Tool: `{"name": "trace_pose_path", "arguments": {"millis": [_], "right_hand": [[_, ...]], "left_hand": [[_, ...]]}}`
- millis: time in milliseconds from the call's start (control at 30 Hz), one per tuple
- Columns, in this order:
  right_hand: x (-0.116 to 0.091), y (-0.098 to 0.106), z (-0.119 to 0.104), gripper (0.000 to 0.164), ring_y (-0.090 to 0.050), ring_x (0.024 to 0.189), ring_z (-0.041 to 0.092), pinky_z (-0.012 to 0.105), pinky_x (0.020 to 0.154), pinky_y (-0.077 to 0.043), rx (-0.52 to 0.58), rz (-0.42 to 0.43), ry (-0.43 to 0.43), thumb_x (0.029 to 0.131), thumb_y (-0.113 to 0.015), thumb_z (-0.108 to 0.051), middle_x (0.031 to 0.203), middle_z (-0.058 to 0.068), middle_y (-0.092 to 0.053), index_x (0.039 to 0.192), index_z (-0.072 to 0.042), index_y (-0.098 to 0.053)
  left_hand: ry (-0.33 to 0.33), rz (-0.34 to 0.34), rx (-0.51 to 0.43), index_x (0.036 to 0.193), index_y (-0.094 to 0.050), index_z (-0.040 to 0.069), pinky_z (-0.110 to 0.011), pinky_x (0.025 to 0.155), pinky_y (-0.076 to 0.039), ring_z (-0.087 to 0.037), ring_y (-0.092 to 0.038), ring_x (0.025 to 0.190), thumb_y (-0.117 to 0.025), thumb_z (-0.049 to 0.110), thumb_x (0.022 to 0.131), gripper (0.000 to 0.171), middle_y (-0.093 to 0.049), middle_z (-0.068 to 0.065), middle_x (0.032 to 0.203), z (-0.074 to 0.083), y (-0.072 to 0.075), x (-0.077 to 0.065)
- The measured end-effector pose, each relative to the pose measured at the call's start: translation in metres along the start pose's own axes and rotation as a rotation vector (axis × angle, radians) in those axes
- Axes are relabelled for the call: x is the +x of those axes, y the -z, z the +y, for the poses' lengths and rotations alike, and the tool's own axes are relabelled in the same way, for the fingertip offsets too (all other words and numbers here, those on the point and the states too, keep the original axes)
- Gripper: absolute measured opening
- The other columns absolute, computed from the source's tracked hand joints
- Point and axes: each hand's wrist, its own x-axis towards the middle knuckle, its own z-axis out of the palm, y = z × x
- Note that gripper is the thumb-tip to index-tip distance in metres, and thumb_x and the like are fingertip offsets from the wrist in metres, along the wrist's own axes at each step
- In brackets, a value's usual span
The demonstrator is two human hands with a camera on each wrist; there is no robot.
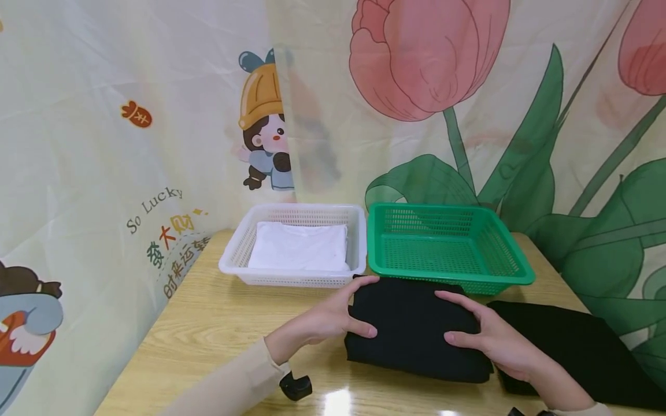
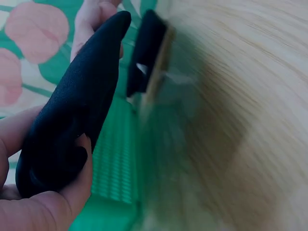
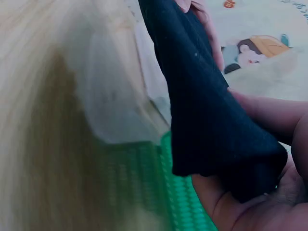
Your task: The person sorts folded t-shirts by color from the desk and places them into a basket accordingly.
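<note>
Left hand (image 1: 333,318): gripping the left end of a folded black cloth (image 1: 406,329), thumb and fingers wrapped round the edge. Behind and to the left, on the desk (image 1: 224,329): white basket (image 1: 296,279) with a folded white cloth (image 1: 299,248) lying flat inside, probably folded to suit the basket floor. Centre: black cloth, between both hands and in front of the baskets, apparently raised off the desk; likely supported at both ends to keep layers together and limit sagging. Behind, immediately right of the white basket: green basket (image 1: 437,254), probably placed alongside for equal reach. Right hand (image 1: 491,329): gripping the right end in matching fashion, likely to balance the load. Far right: second black cloth (image 1: 567,346), lying on the desk, partly hidden by the right forearm; presumably placed there to leave working room at the centre.
</note>
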Motion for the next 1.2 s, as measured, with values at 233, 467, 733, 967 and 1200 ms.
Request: {"name": "trace_pose_path", "arguments": {"millis": [233, 467, 733, 967, 1200], "right_hand": [[-0.016, 0.032, -0.019, 0.074, -0.055, 0.136, 0.012, 0.031, 0.100, -0.054, 0.038, -0.044, 0.039, 0.107, -0.065, -0.014, 0.162, 0.006, -0.042, 0.169, -0.025, -0.027], [-0.019, 0.063, -0.041, 0.071, -0.055, 0.131, 0.001, 0.028, 0.098, -0.055, -0.015, -0.011, 0.108, 0.108, -0.062, -0.009, 0.155, -0.005, -0.049, 0.169, -0.024, -0.028], [0.005, 0.098, -0.054, 0.068, -0.035, 0.147, 0.012, 0.013, 0.093, -0.046, -0.227, 0.173, 0.154, 0.108, -0.065, -0.022, 0.168, 0.015, -0.022, 0.168, -0.026, -0.033], [0.042, 0.126, -0.057, 0.071, -0.063, 0.117, 0.000, 0.024, 0.089, -0.058, -0.205, 0.207, 0.151, 0.108, -0.066, -0.025, 0.164, 0.020, -0.031, 0.170, -0.025, -0.030], [0.077, 0.146, -0.048, 0.084, -0.025, 0.149, 0.045, 0.054, 0.105, -0.039, -0.281, 0.218, 0.081, 0.103, -0.073, -0.037, 0.176, 0.022, -0.002, 0.171, -0.025, -0.025]], "left_hand": [[-0.050, -0.045, -0.138, 0.159, -0.041, 0.041, -0.044, 0.104, -0.055, -0.032, -0.055, 0.140, -0.086, 0.001, 0.087, 0.094, -0.049, 0.001, 0.155, 0.033, -0.010, 0.016], [-0.122, -0.046, -0.168, 0.160, -0.039, 0.038, -0.039, 0.097, -0.057, -0.024, -0.067, 0.118, -0.085, 0.000, 0.088, 0.093, -0.053, 0.002, 0.147, 0.064, -0.012, 0.033], [-0.179, 0.087, -0.128, 0.159, -0.042, 0.038, -0.039, 0.103, -0.054, -0.022, -0.061, 0.123, -0.087, 0.005, 0.088, 0.090, -0.047, 0.004, 0.149, 0.081, -0.008, 0.086], [-0.186, 0.196, -0.098, 0.159, -0.043, 0.039, -0.049, 0.118, -0.041, -0.024, -0.037, 0.150, -0.090, 0.006, 0.085, 0.094, -0.032, 0.008, 0.168, 0.085, -0.003, 0.132], [-0.156, 0.286, -0.022, 0.160, -0.043, 0.038, -0.051, 0.120, -0.039, -0.025, -0.032, 0.155, -0.090, 0.004, 0.085, 0.095, -0.029, 0.004, 0.172, 0.077, -0.002, 0.172]]}}
